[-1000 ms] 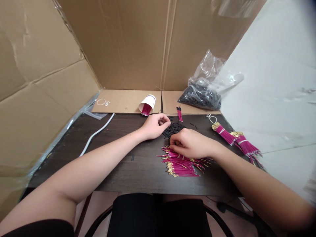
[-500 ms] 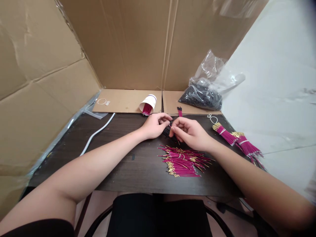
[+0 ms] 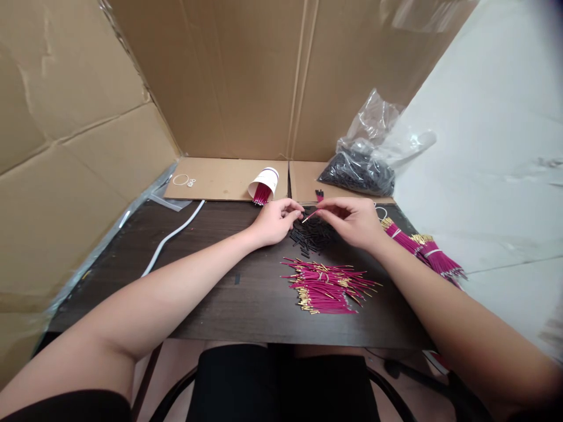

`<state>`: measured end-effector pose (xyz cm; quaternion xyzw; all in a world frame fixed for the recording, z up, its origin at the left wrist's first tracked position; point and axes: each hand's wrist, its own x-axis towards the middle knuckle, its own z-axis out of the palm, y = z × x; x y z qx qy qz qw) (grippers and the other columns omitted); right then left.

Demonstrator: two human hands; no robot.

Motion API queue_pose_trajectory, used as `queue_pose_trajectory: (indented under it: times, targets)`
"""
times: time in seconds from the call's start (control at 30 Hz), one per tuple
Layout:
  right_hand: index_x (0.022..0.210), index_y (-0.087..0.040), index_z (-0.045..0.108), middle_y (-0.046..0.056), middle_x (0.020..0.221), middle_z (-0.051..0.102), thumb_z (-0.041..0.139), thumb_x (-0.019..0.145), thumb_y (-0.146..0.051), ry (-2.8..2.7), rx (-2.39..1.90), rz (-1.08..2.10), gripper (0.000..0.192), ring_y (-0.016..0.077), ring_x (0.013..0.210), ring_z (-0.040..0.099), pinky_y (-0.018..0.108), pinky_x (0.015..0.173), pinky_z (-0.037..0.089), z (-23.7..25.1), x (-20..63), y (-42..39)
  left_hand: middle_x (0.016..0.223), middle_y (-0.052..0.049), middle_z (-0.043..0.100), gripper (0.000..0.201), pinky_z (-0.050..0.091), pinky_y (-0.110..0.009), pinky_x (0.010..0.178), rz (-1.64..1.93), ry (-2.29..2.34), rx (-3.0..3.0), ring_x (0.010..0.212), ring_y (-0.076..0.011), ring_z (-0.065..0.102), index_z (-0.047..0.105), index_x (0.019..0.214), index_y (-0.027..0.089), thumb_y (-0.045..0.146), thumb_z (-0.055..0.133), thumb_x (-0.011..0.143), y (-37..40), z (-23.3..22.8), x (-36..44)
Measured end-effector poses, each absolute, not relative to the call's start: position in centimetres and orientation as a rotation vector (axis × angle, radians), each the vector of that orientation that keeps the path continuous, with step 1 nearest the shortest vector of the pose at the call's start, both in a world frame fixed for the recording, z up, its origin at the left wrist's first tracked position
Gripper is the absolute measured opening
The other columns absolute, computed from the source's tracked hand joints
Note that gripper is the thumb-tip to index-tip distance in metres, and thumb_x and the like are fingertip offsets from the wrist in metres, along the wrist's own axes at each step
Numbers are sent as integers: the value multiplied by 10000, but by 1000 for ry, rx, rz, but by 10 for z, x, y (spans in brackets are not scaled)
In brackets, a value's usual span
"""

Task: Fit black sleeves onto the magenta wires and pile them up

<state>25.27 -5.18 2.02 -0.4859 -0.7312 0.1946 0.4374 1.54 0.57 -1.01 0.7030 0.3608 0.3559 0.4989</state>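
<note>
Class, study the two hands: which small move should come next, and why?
Probably ease the magenta wire in the right hand towards the left hand: its pale tip points there, above loose black pieces. Wires lying behind wear black ends, though whether the left hand pinches a piece is unclear.

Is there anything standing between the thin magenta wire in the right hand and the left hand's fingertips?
Nothing visible: the thin magenta wire, held in the right hand, ends near the left hand. Short black tubes lie on the dark tabletop below.
</note>
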Motion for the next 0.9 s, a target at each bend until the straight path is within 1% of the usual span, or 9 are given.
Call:
queue_pose_trajectory:
  times: [0.07, 0.17, 0.2, 0.27, 0.33, 0.37, 0.5, 0.67, 0.9]
  targets:
    - [1036, -215, 864, 87, 939, 767, 774, 1012, -424, -1892, -1202, 324, 229, 184, 704, 603, 387, 690, 501, 20, 257, -48, 1016, -106, 792, 107, 516, -263, 663, 864, 873, 1692, 654, -97, 620, 722, 1112, 113, 131, 642, 1043, 5, -9, 16]
    - [1019, -208, 840, 117, 1057, 752, 726, 1030, -407, -1929, -1194, 245, 230, 212, 794, 621, 386, 719, 493, 19, 262, -43, 1034, -109, 789, 94, 513, -261, 657, 879, 880, 1679, 646, -93, 612, 706, 1106, 119, 132, 632, 1049, 5, -8, 16]
    - [1004, -199, 823, 113, 1033, 755, 708, 1035, -405, -1938, -1201, 259, 238, 212, 790, 622, 380, 718, 488, 18, 264, -42, 1031, -108, 787, 89, 512, -260, 654, 883, 881, 1675, 641, -92, 608, 701, 1102, 121, 133, 629, 1051, 5, -8, 16]
    - [962, -185, 782, 76, 873, 737, 680, 1035, -402, -1968, -1221, 333, 251, 189, 704, 586, 356, 685, 457, 15, 267, -40, 1025, -103, 784, 82, 513, -258, 655, 888, 883, 1672, 638, -89, 604, 695, 1094, 124, 132, 625, 1053, 6, -8, 16]
    - [911, -181, 742, 24, 709, 654, 673, 1015, -400, -1985, -1232, 413, 253, 158, 604, 506, 333, 636, 409, 12, 269, -38, 1023, -101, 781, 80, 516, -259, 658, 888, 887, 1672, 636, -88, 603, 692, 1090, 126, 128, 621, 1054, 6, -8, 16]
    - [889, -182, 726, 9, 674, 621, 673, 1001, -396, -1987, -1228, 441, 248, 148, 582, 479, 326, 619, 388, 11, 270, -38, 1022, -101, 780, 79, 518, -261, 660, 887, 890, 1671, 636, -89, 603, 691, 1089, 125, 126, 620, 1054, 6, -8, 16]
    - [844, -186, 689, -11, 654, 574, 670, 972, -376, -1984, -1194, 499, 230, 137, 578, 452, 310, 597, 348, 10, 270, -38, 1010, -98, 776, 72, 518, -262, 658, 876, 899, 1664, 634, -89, 604, 688, 1085, 124, 125, 623, 1053, 5, -6, 16]
    - [842, -186, 683, -22, 648, 553, 664, 965, -380, -1993, -1184, 525, 230, 130, 579, 421, 307, 609, 340, 11, 269, -39, 1001, -98, 773, 74, 517, -260, 657, 868, 913, 1663, 632, -87, 602, 685, 1088, 118, 113, 620, 1052, 4, -4, 16]
    - [842, -190, 684, -15, 670, 567, 662, 967, -373, -2014, -1175, 520, 222, 134, 593, 452, 306, 614, 354, 8, 268, -37, 1011, -101, 782, 93, 520, -266, 663, 869, 895, 1692, 653, -98, 613, 705, 1100, 124, 141, 634, 1042, 5, -8, 15]
